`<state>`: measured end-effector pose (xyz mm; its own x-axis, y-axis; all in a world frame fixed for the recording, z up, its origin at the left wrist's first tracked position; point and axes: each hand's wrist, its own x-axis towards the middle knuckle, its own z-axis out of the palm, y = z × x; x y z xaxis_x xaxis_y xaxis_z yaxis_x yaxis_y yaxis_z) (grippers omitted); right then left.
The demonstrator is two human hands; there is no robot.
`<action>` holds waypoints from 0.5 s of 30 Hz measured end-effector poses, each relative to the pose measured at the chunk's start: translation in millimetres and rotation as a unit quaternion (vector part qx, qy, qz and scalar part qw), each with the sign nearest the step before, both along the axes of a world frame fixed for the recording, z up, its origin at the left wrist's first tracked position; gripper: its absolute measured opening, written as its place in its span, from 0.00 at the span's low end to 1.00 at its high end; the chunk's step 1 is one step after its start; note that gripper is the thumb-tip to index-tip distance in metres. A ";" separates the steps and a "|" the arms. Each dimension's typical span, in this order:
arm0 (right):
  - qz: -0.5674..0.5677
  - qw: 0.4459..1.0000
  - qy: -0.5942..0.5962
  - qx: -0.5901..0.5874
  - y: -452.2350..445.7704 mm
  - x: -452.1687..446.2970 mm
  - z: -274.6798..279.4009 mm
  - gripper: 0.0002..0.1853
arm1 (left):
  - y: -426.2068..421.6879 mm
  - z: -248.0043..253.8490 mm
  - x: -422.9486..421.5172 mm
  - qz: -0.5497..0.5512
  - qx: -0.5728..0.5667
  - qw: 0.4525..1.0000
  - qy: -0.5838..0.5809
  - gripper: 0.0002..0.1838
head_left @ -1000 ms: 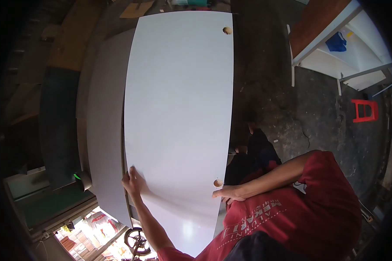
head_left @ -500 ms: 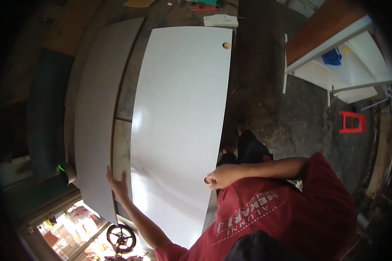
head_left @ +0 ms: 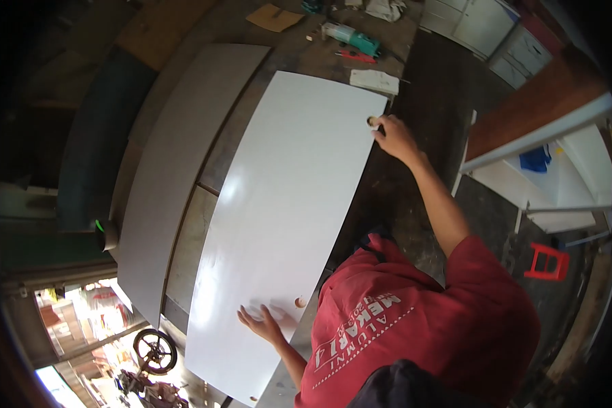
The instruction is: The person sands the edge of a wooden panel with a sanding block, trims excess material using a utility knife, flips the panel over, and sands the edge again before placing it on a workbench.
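Note:
A long glossy white panel lies on the work surface before me, with round holes along its right side. My right hand is at the panel's far right corner, fingers curled and pinched beside the far hole; whether something small is between them is hidden. Nearer to me, my left hand is spread over the white surface, holding nothing. Its shadow falls close by, and I cannot tell whether the palm touches. A second hole shows to the right of that hand.
Left of the white panel lies a long grey-brown panel. Beyond the far end are a teal power tool, a red tool and a white packet. A red stool and a white cabinet stand to the right.
My right hand has gone from the near hole to the far corner's hole. My left hand has moved from the panel's left side to over its near part. The view has turned.

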<state>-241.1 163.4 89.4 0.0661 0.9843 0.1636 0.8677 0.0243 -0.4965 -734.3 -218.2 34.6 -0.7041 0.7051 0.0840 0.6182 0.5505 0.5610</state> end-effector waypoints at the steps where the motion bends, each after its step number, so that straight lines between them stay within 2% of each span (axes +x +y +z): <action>1: -0.013 1.000 0.003 -0.019 21.5 13.9 -2.2 0.17 | -8.4 -4.7 22.0 0.012 0.005 1.000 0.003 0.36; 5: 0.005 1.000 -0.011 0.028 109.6 70.6 -40.0 0.22 | -28.3 -23.4 86.1 0.184 -0.006 0.982 0.044 0.37; 7: 0.002 0.980 -0.164 0.117 147.3 93.4 -61.0 0.34 | -29.5 -25.1 128.5 0.293 -0.039 0.952 0.081 0.36; 8: 0.028 0.980 -0.162 0.112 160.5 102.9 -66.6 0.34 | -34.4 -27.2 145.4 0.316 -0.049 0.944 0.082 0.36; 10: 0.089 0.980 -0.162 0.079 179.6 117.9 -74.8 0.37 | -57.6 -34.7 176.4 0.331 0.002 0.942 0.053 0.35; 12: 0.198 0.979 -0.025 0.028 196.9 139.3 -80.9 0.37 | -82.3 -32.8 214.7 0.364 -0.023 0.931 0.022 0.33; 14: 0.248 0.959 -0.031 0.137 198.5 146.0 -77.1 0.35 | -108.9 -33.1 264.1 0.377 -0.025 0.922 -0.084 0.32; 15: 0.254 0.953 0.008 0.165 200.8 146.4 -73.4 0.31 | -124.7 -33.5 289.2 0.410 -0.043 0.902 -0.133 0.32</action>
